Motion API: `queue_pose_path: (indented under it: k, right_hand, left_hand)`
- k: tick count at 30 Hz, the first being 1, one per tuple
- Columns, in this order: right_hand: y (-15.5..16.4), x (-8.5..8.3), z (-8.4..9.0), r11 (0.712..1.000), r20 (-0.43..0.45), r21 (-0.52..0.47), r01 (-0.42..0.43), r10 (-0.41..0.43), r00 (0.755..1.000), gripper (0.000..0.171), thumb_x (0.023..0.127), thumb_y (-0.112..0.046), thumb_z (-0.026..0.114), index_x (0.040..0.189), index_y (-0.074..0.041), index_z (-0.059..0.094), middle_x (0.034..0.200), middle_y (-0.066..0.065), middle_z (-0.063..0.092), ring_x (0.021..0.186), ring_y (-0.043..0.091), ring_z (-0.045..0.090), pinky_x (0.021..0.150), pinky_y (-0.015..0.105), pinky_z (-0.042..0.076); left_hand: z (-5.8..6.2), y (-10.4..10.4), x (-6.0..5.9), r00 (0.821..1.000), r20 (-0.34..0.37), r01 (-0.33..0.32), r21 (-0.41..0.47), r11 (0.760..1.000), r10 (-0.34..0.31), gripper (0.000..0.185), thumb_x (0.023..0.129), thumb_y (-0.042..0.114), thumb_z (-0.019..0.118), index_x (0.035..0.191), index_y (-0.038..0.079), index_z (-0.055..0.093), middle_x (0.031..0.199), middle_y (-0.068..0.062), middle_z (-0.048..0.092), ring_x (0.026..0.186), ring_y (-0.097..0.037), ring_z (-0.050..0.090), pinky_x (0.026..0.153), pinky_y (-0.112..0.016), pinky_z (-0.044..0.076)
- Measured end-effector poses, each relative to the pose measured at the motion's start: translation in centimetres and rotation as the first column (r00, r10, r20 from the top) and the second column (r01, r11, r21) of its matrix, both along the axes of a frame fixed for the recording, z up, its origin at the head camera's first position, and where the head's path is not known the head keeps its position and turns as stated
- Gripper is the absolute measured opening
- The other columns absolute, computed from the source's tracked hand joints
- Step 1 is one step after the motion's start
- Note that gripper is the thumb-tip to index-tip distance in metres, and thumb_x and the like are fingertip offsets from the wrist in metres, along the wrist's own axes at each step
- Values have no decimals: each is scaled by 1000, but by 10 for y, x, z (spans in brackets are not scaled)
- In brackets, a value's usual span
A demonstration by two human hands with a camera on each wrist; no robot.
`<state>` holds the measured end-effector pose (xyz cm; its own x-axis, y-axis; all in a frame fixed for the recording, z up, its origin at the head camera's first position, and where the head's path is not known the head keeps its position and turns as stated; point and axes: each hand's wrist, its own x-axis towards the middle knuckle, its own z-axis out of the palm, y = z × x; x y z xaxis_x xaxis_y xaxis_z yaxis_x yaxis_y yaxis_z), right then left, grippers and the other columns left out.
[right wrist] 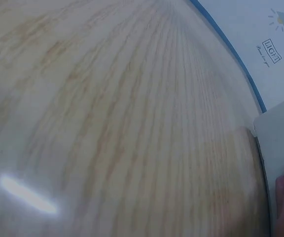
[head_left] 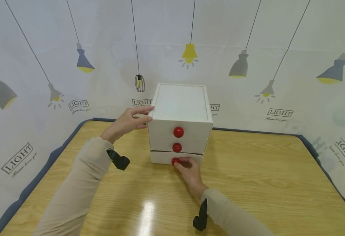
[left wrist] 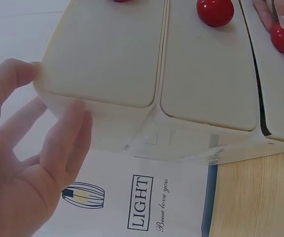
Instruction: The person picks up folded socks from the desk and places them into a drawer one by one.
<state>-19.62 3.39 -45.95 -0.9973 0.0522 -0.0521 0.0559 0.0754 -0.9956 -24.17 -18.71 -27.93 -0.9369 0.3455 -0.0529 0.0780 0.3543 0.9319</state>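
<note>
A white three-drawer box point(head_left: 181, 101) stands on the table, each drawer front bearing a round red knob. In the head view my left hand point(head_left: 128, 121) is at the box's upper left edge, fingertips touching the corner and side. The left wrist view shows that hand point(left wrist: 38, 153) with fingers spread around the corner. My right hand point(head_left: 191, 173) pinches the lowest red knob point(head_left: 175, 161) between thumb and fingers. A thin dark gap runs above the bottom drawer point(head_left: 160, 157), whose front stands slightly forward. The upper knob point(head_left: 178, 132) and middle knob point(head_left: 177, 147) are untouched.
The wooden table point(head_left: 263, 170) extends on both sides of the box, with a dark blue edge point(head_left: 101, 119) along its back. A white backdrop point(head_left: 166, 26) printed with lamps surrounds it. Black straps with camera mounts point(head_left: 119, 160) sit on both wrists.
</note>
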Motion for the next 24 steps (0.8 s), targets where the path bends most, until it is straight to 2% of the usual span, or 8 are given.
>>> queue_pose_path:
  k: [5, 7, 11, 14, 16, 19, 21, 24]
  right_hand:
    - [0, -4, -1, 1000, 2, 0, 6, -6, 1000, 24, 77, -10, 68, 98, 1, 61, 95, 10, 59, 87, 18, 53, 68, 20, 46]
    - [2, -3, 0, 1000, -3, 15, -19, 19, 1000, 25, 79, -11, 66, 99, 1, 60, 96, 11, 59, 88, 19, 53, 70, 22, 47]
    - [18, 3, 6, 978, -38, 128, -168, 174, 984, 30, 84, -16, 62, 108, 0, 57, 106, 11, 57, 98, 23, 53, 84, 31, 47]
    - [40, 12, 15, 938, -82, 217, -269, 292, 953, 34, 87, -19, 58, 115, 0, 54, 113, 13, 55, 104, 25, 52, 90, 36, 44]
    - [56, 17, 22, 921, -130, 256, -293, 333, 934, 33, 88, -17, 57, 114, 2, 55, 113, 15, 56, 104, 26, 53, 89, 36, 45]
    - [83, 19, 31, 903, -223, 344, -256, 343, 912, 28, 90, -16, 53, 109, 4, 59, 107, 15, 60, 99, 27, 56, 83, 34, 49]
    - [100, 15, 37, 884, -283, 418, -209, 346, 894, 28, 92, -17, 50, 108, 4, 59, 105, 16, 60, 98, 28, 57, 80, 37, 50]
    - [122, 6, 47, 822, -317, 556, -128, 352, 881, 34, 94, -21, 44, 115, 3, 56, 116, 19, 55, 106, 32, 51, 86, 45, 46]
  left_hand:
    - [0, 1, 0, 1000, 9, 1, -3, 1000, -1, 53, 89, 25, 55, 137, 17, 36, 130, -14, 32, 109, -29, 44, 87, -33, 47]
    - [-1, 1, 1, 1000, 13, 2, -4, 1000, -2, 53, 89, 25, 55, 137, 17, 36, 130, -15, 32, 110, -29, 44, 88, -34, 46]
    - [-1, 2, 1, 1000, 13, 6, -11, 1000, -6, 53, 89, 25, 55, 137, 16, 35, 131, -15, 31, 110, -30, 44, 87, -33, 47]
    - [0, 2, 1, 1000, 2, 13, -26, 1000, -12, 53, 89, 26, 54, 138, 16, 34, 133, -16, 30, 110, -30, 43, 86, -33, 47]
    - [1, 1, 2, 1000, -5, 14, -36, 999, -14, 54, 90, 26, 53, 139, 17, 32, 133, -16, 30, 110, -31, 44, 85, -33, 48]
    - [-1, -2, 3, 1000, -30, -4, -48, 999, 3, 64, 90, 27, 53, 143, 19, 19, 134, -19, 30, 111, -33, 44, 83, -36, 49]
    - [-7, -6, 3, 998, -54, -28, -42, 999, 26, 71, 89, 31, 52, 144, 23, 8, 135, -19, 30, 111, -34, 45, 83, -40, 49]
    - [-22, -15, 5, 990, -124, -66, -44, 997, 60, 71, 92, 38, 44, 143, 26, -3, 137, -19, 27, 114, -36, 42, 85, -46, 46]
